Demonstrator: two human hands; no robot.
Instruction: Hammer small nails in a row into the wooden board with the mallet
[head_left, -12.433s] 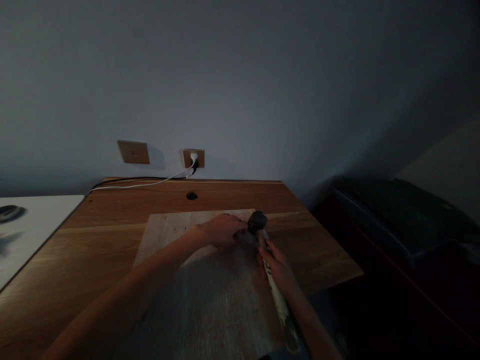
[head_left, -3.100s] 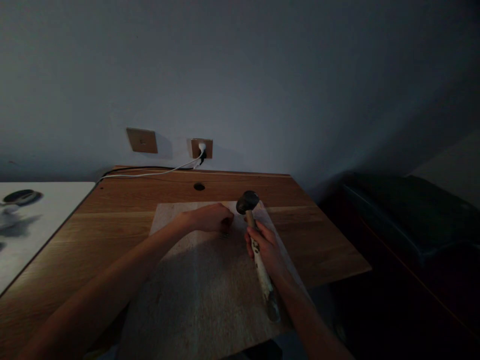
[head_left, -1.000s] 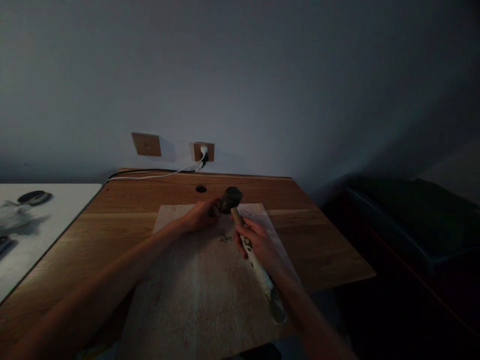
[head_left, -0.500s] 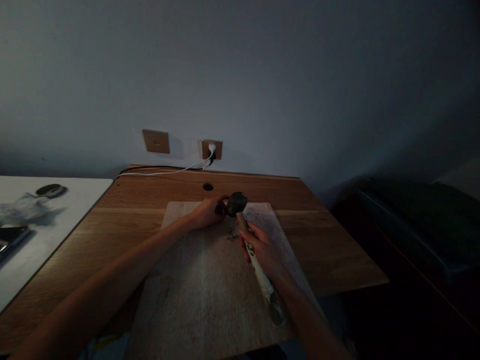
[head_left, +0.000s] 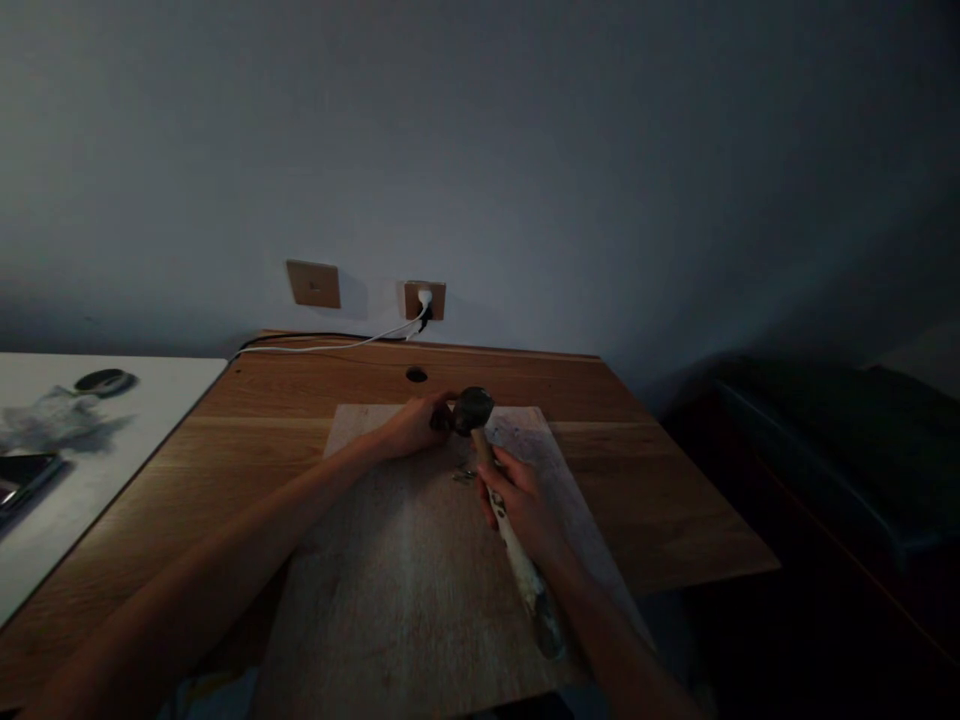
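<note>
My right hand (head_left: 521, 497) is wrapped round the handle of a hammer (head_left: 472, 410), fairly close to its dark head. The pale, stained handle slants down toward me, its butt end below my wrist. Just left of the head is my left hand (head_left: 417, 424), its fingers drawn together; the hammer head partly hides the fingertips and whatever they may hold. A few small metal pieces, possibly nails (head_left: 463, 473), lie below the head on a worn wooden board (head_left: 390, 580). The light is dim.
The board rests on a wooden desk (head_left: 637, 490) with a round cable hole (head_left: 416, 374). Cables run to a wall socket (head_left: 424, 300). On a white table (head_left: 180, 390) at left are a roll of tape (head_left: 103, 382), crumpled plastic (head_left: 56, 418) and a dark phone-like device (head_left: 26, 480).
Both hands and the hammer stay in nearly the same place. The hammer's handle end has shifted slightly left and down.
</note>
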